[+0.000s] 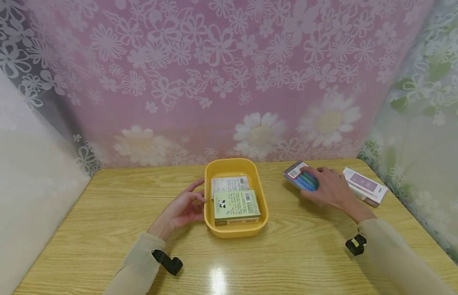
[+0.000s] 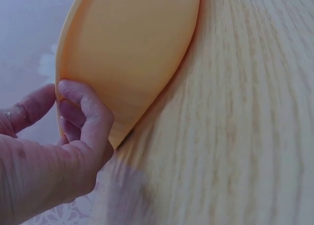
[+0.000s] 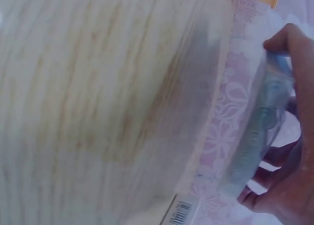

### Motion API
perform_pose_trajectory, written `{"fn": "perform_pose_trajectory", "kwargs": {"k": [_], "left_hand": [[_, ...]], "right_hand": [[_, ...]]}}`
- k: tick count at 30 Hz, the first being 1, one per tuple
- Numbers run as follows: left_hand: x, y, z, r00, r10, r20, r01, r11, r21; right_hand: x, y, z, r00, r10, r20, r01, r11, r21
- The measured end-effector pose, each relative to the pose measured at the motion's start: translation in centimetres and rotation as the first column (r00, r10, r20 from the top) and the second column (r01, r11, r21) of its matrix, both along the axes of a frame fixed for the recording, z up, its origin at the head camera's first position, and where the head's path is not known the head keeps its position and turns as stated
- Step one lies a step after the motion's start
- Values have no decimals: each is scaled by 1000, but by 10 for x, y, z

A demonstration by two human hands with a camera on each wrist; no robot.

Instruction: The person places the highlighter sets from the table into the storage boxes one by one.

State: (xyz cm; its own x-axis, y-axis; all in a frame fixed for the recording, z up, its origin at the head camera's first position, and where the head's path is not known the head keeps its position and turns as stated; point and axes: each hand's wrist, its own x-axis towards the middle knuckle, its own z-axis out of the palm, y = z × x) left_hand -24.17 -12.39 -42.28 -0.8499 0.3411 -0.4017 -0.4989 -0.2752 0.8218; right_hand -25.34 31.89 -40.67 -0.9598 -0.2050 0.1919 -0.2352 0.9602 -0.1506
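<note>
A yellow plastic bin (image 1: 236,235) stands on the table, with a green box with a panda picture (image 1: 236,205) lying partly over a whitish box (image 1: 225,184) inside it. At the bin's left side, my left hand (image 1: 184,209) pinches the rim between thumb and curled fingers; the left wrist view shows this grip (image 2: 73,131) close up. My right hand (image 1: 330,186) grips a clear pack of blue and green sticks (image 1: 304,180) with a barcode label. In the right wrist view the pack (image 3: 260,122) sits between thumb and fingers, above the tabletop.
To the right of my right hand, a white and purple box (image 1: 369,186) lies on the wood-grain table (image 1: 133,196). A pink flowered curtain (image 1: 214,102) hangs along the table's back edge, with pale cloth at both sides.
</note>
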Motion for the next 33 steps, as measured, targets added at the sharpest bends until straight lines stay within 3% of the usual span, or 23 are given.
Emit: {"fn": "perform_pose_trajectory", "kwargs": {"k": [6,19,33], "left_hand": [[0,-1,1,1000,3,11,-3,1000,-2],[1,0,2,1000,-1,3,1,1000,0],[1,0,2,1000,-8,-1,8,1000,-3]], "right_hand": [[-2,-11,8,997,39,-68,-38,999,22],[-9,-36,23,979,180,-100,-174,983,59],[-19,-68,39,955,291,-57,-285,954,96]]}}
